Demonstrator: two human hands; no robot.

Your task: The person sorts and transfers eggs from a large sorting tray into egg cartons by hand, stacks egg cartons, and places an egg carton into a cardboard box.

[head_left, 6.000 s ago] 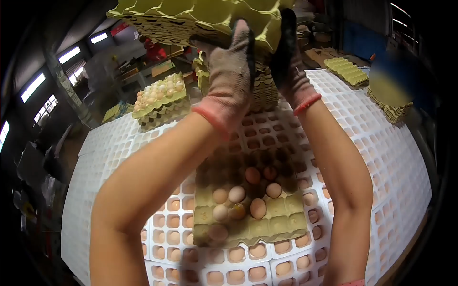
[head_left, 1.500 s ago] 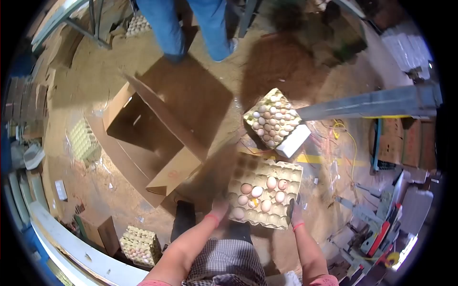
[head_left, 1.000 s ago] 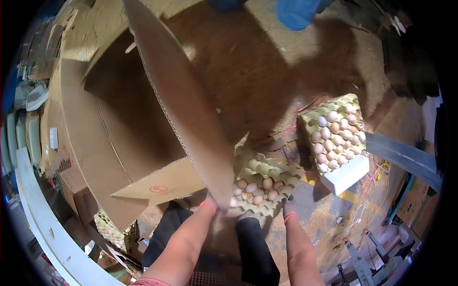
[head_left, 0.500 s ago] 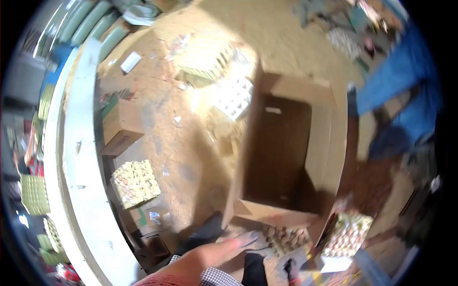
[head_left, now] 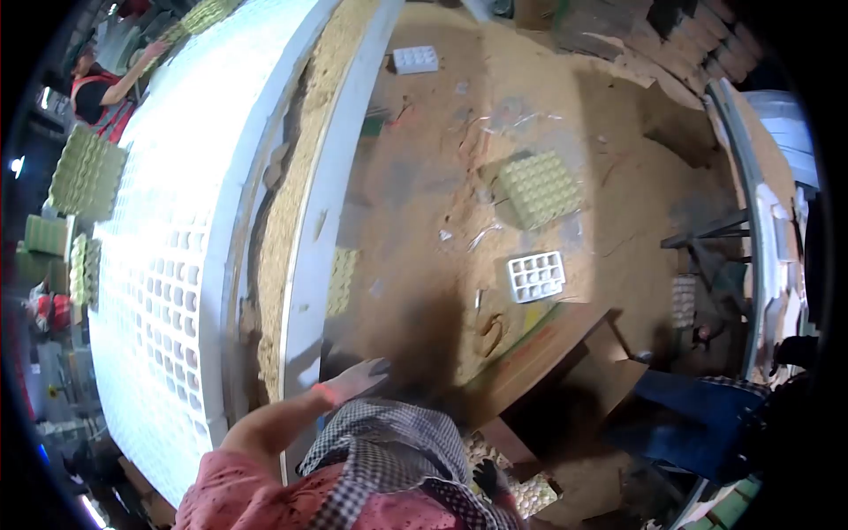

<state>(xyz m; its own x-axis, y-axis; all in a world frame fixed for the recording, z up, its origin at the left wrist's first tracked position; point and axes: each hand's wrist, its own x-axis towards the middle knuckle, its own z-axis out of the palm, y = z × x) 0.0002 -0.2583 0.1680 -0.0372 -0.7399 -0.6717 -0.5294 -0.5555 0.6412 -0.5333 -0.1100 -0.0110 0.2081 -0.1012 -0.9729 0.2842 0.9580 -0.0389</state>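
My left hand (head_left: 355,380), in a pale glove with dark fingertips, is held out beside the edge of the white table, fingers stretched and nothing in them. Low in the view, my right hand (head_left: 490,479) in a dark glove has its fingers apart. It is close to a tray of eggs (head_left: 534,496), but whether it touches the tray I cannot tell. Another egg tray (head_left: 486,450) shows partly behind it. A checked apron (head_left: 380,442) covers my front. The large open cardboard box (head_left: 548,362) stands tilted in view to the right of my hands.
White cell trays (head_left: 172,327) cover the long table on the left. A person (head_left: 106,93) reaches across its far side. On the floor lie a yellowish egg tray stack (head_left: 541,190) and a white tray (head_left: 536,276). Someone in blue trousers (head_left: 685,420) is at the right.
My view has swung left and up, so the white table fills more of it and the box now sits lower right. My left hand now appears farther left, beside the table edge.
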